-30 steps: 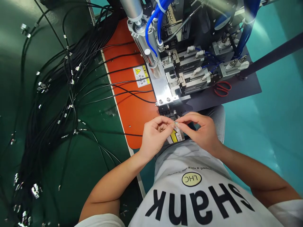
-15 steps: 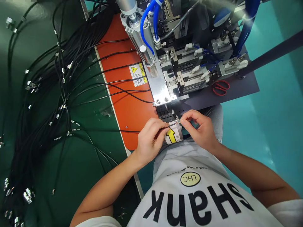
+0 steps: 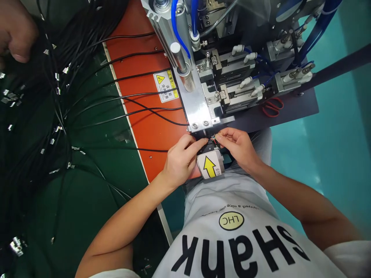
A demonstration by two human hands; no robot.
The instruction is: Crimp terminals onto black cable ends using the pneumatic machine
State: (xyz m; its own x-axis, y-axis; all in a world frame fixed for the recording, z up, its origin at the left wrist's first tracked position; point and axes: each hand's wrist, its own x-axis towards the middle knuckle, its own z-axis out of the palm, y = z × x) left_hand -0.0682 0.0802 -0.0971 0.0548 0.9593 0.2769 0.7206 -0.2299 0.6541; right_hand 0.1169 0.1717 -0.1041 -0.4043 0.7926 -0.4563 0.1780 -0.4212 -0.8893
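My left hand (image 3: 179, 160) and my right hand (image 3: 236, 146) meet at the front of a metal machine (image 3: 203, 104), just above a block with a yellow arrow label (image 3: 210, 165). Both hands are closed in a pinch on the thin end of a black cable (image 3: 139, 150), whose fine coloured wires show between my fingertips at the machine's black slot (image 3: 209, 142). The cable runs left across the orange mat (image 3: 147, 112).
Many black cables (image 3: 52, 100) with metal ferrules lie piled on the green table at left. Another person's hand (image 3: 16, 33) shows at the top left corner. Red scissors (image 3: 272, 106) lie on the grey plate right of the machine. Blue air hoses (image 3: 182, 27) rise from it.
Both hands have moved forward from above the arrow label to the machine's slot, carrying the cable end. Another person's hand has come into view at top left.
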